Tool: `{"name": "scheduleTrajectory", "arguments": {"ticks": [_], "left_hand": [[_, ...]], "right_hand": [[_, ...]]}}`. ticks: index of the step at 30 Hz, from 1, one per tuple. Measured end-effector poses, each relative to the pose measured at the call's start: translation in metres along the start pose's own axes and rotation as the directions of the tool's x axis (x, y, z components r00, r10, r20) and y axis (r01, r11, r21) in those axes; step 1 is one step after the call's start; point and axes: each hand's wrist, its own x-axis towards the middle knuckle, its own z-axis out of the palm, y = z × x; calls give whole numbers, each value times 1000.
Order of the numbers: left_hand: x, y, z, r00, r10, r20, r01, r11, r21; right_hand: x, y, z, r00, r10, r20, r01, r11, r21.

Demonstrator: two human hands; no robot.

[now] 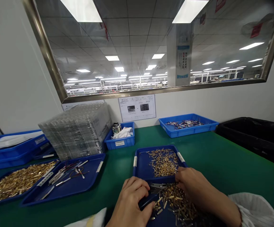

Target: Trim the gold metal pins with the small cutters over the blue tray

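My left hand (134,201) is wrapped around the dark handle of a pair of pliers (157,186), whose metal jaws point right. Below the jaws, a near blue tray (160,218) holds a heap of small gold-coloured metal pins (178,201). My right hand (195,184) is closed, fingertips together, just right of the plier jaws and over the heap. Whatever lies between those fingers is hidden. Directly beyond both hands sits a second blue tray (142,165) with a looser spread of similar gold pins (164,162).
To the left, a blue tray (87,181) carries several slim tools and swabs, beside a tray of gold parts (16,183). Stacked clear plastic trays (80,132) stand behind. Blue bins (120,144) (189,129) line the wall; a black-lined bin (252,138) is at right.
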Motion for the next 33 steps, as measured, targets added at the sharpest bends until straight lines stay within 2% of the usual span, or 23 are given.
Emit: {"name": "scheduleTrajectory", "arguments": {"ticks": [7,12,14,17,20,23,26,30,33], "left_hand": [[2,3,-1,1000,7,-9,-7,1000,12],[1,2,-1,1000,15,2,-15,1000,11],[0,2,-1,1000,26,9,-26,1000,1],[1,4,-1,999,43,29,-42,999,-12],[2,5,-2,998,56,40,-55,998,-14],[3,6,-3,996,80,40,-80,997,-14],[3,6,-3,994,100,42,-100,995,-9],[2,8,-4,994,101,50,-103,994,24],[0,8,-4,993,91,80,-96,993,68]], "right_hand": [[-2,-6,1,999,-52,1,52,996,66],[-5,-14,-5,979,-171,-110,196,936,292],[-6,-18,-7,971,-191,-144,229,919,322],[-6,-23,-8,966,-202,-159,238,938,252],[-5,-25,-5,956,-255,-147,268,960,77],[-5,-26,-3,930,-346,-122,337,937,-90],[-5,-26,-2,903,-415,-108,396,903,-165],[-5,-26,-2,901,-427,-76,414,899,-144],[-8,-24,-2,936,-342,-81,346,937,51]]}}
